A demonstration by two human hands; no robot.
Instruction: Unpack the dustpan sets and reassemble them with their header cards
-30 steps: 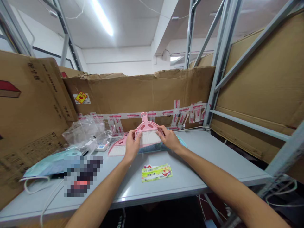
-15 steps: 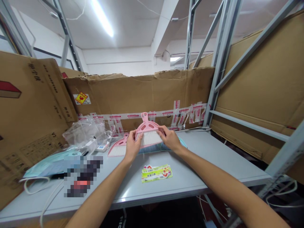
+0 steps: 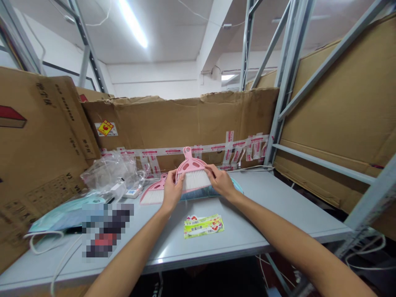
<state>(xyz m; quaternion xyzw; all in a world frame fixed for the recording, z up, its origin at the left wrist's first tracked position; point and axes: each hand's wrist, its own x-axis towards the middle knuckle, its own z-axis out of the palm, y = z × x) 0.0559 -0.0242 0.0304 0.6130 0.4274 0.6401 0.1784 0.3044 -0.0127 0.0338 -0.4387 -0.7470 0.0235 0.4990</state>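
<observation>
A pink brush and dustpan set point(image 3: 192, 166) with white bristles is held up above the grey shelf, its looped handle pointing upward. My left hand point(image 3: 173, 189) grips its left edge, thumb in front. On its right edge, the fingers of my right hand point(image 3: 220, 180) are closed. Another pink set point(image 3: 154, 193) lies on the shelf just behind my left hand. Below and behind the held set are blue bristles point(image 3: 196, 194) and a light-blue rim point(image 3: 237, 185), partly hidden. Green printed cards point(image 3: 203, 226) lie in front, between my forearms.
Clear plastic bags point(image 3: 113, 171) and a small white device point(image 3: 133, 192) stand at the back left of the shelf point(image 3: 291, 210). Nearer are a light-blue item point(image 3: 66, 212), cables and a pixelated object point(image 3: 109, 233). Cardboard point(image 3: 182, 119) closes the back; metal posts rise at right.
</observation>
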